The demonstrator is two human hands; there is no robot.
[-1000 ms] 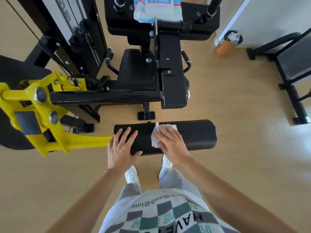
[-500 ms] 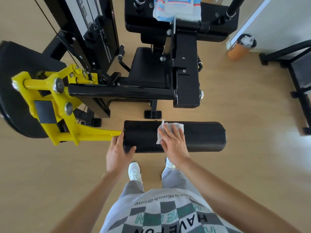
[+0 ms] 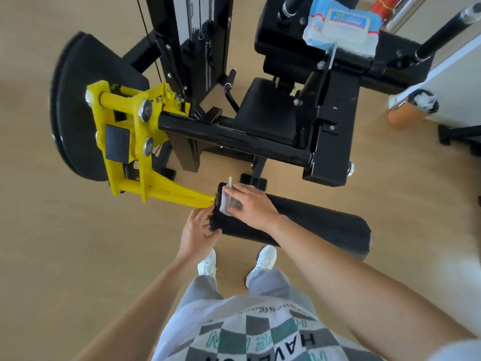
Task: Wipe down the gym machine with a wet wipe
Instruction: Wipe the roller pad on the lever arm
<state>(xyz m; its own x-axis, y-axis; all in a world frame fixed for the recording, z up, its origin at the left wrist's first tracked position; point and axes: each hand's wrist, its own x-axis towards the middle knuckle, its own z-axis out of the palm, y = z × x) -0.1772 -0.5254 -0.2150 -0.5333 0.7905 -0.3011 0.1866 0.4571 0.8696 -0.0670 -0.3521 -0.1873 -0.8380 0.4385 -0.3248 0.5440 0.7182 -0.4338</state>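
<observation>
A black padded roller (image 3: 317,225) of the gym machine lies across the view in front of me, fixed to a yellow lever arm (image 3: 145,162). My right hand (image 3: 250,204) presses a white wet wipe (image 3: 226,201) flat onto the roller's left end, fingers straight. My left hand (image 3: 199,229) grips that same left end from the near side, thumb under the pad and fingers curled over its end face. The black seat (image 3: 270,110) and frame stand behind the roller.
A blue pack of wet wipes (image 3: 341,27) lies on the machine's back pad. An orange bin (image 3: 411,108) with used wipes stands at the right wall. Another black frame (image 3: 460,136) sits at the far right. Wooden floor surrounds the machine.
My right hand has slid the wipe leftward to the roller's left end. My left hand moved from lying flat on the pad to gripping its end. My head turned, tilting the view.
</observation>
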